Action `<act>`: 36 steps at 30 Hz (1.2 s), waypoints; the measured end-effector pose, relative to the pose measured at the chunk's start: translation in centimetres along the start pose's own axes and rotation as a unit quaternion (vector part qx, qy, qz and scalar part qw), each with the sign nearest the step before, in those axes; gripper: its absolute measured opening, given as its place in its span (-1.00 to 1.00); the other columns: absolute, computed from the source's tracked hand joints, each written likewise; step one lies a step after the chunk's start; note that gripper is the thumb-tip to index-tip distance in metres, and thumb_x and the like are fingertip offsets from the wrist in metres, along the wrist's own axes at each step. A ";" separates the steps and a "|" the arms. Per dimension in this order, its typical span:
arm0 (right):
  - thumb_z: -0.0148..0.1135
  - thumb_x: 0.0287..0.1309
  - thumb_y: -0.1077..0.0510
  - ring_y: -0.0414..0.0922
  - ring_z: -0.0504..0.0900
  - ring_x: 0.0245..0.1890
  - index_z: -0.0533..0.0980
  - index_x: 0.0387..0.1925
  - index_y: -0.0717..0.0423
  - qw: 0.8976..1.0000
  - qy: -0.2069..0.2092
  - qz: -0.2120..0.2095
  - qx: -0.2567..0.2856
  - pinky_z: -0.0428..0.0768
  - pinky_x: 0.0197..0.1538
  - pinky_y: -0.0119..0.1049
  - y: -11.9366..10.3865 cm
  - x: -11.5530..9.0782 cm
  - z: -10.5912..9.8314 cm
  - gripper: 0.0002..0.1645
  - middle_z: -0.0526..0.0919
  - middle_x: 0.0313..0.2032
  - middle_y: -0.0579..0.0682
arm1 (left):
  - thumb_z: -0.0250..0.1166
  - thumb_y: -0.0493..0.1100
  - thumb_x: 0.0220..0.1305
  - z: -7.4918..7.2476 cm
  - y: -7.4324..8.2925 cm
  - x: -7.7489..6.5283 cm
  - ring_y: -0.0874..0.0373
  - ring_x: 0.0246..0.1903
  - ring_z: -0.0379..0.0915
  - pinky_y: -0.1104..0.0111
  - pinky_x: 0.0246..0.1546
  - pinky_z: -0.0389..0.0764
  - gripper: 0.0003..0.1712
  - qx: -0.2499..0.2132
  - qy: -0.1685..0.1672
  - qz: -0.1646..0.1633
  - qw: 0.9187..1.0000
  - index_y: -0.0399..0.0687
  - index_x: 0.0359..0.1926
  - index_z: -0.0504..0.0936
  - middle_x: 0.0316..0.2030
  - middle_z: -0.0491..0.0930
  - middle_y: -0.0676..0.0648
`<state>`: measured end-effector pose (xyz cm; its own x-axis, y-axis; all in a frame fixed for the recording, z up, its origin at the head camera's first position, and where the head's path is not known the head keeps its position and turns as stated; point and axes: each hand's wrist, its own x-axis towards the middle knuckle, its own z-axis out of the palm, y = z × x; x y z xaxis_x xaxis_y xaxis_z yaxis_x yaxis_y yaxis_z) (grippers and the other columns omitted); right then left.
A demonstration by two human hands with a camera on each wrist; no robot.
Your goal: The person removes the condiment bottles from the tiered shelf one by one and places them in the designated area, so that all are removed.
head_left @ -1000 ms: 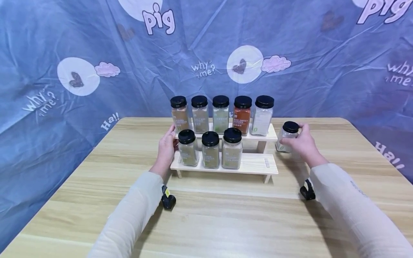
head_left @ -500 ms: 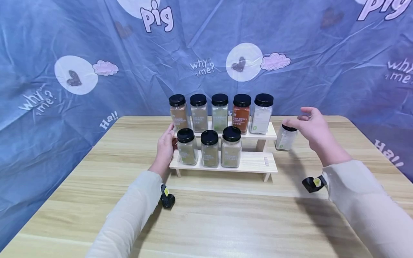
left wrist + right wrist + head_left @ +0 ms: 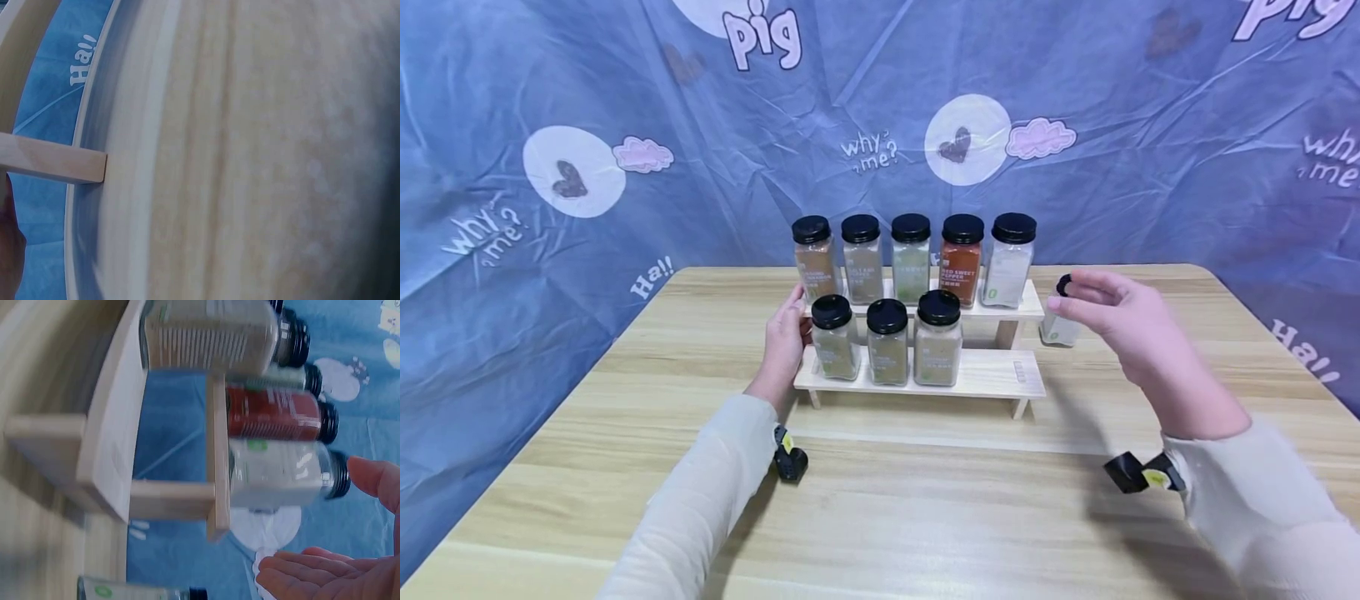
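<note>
A two-tier wooden spice rack [image 3: 992,372] stands on the table, square spice jars with black lids on both tiers. My left hand [image 3: 785,340] grips the left end of its upper shelf; in the left wrist view only a dark sliver of that hand shows beside a wooden leg [image 3: 56,159]. To the right of the rack a clear jar of white powder [image 3: 1058,332] stands upright on the table. My right hand [image 3: 1123,329] is in front of it, partly covering its lid. The right wrist view shows the right hand's thumb and straight fingers [image 3: 312,575] apart, with nothing between them.
On the upper shelf stands a row of several jars, among them a red sweet pepper jar [image 3: 961,262] and a white-powder jar [image 3: 1009,262] at the right end. Three jars, including a beige one [image 3: 937,342], occupy the lower shelf's left part. A blue printed cloth [image 3: 820,150] hangs behind the table.
My right hand has let go of the white-powder jar beside the rack and drawn back to the right, toward me. The left hand has stayed at the rack.
</note>
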<state>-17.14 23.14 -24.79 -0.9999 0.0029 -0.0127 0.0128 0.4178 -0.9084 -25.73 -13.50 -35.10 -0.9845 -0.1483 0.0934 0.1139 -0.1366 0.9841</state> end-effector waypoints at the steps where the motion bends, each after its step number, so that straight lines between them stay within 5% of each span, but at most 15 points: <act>1: 0.17 0.17 -0.03 -0.05 0.32 0.22 -0.01 0.39 0.25 1.000 -0.009 -0.003 0.001 0.10 0.33 0.05 0.0 -0.2 0.3 -0.09 0.19 0.30 0.28 | -0.16 -0.16 0.30 0.0 0.0 0.0 0.36 -0.63 0.26 0.52 -0.57 0.33 -0.42 -0.001 -0.001 0.001 1.000 0.03 0.35 0.24 -0.70 0.34 0.12; 5: 0.17 0.18 0.02 -0.16 0.38 0.15 0.01 0.39 0.24 0.999 -0.043 -0.013 0.010 0.14 0.31 0.05 -0.1 -0.8 1.6 -0.12 0.22 0.29 0.28 | -0.17 -0.17 0.30 0.1 0.1 -0.1 0.37 -0.63 0.26 0.52 -0.58 0.32 -0.42 -0.010 -0.005 0.004 1.000 0.01 0.36 0.23 -0.71 0.35 0.12; 9: 0.19 0.16 0.10 0.13 0.21 0.29 0.03 0.38 0.27 0.996 -0.074 -0.023 0.041 0.11 0.31 0.09 -0.7 -1.5 3.2 -0.13 0.18 0.31 0.31 | -0.16 -0.17 0.30 0.0 0.1 -0.2 0.37 -0.63 0.25 0.52 -0.57 0.31 -0.42 -0.008 -0.001 0.003 1.000 0.01 0.36 0.23 -0.70 0.33 0.13; 15: 0.22 0.13 0.13 0.18 0.14 0.32 0.07 0.37 0.23 0.992 -0.096 -0.033 0.072 0.10 0.31 0.11 -1.1 -2.1 5.4 -0.15 0.18 0.30 0.34 | -0.15 -0.18 0.29 0.0 0.0 -0.1 0.37 -0.63 0.25 0.52 -0.58 0.30 -0.42 -0.021 0.000 0.003 1.000 -0.02 0.35 0.23 -0.70 0.35 0.14; 36: 0.35 -0.02 0.21 0.13 0.23 0.29 0.02 0.37 0.12 0.989 -0.079 -0.008 0.126 0.34 0.22 -0.04 0.6 -0.6 10.7 -0.01 0.26 0.26 0.31 | -0.13 -0.20 0.27 0.1 0.1 0.0 0.37 -0.60 0.29 0.54 -0.58 0.36 -0.42 -0.026 0.006 0.005 1.000 -0.02 0.34 0.27 -0.70 0.34 0.12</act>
<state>-16.48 13.64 -29.78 -0.9874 -0.1516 -0.0453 0.0179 0.1772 -0.9840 -25.69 -13.38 -34.94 -0.9817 -0.1622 0.1000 0.1299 -0.1861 0.9739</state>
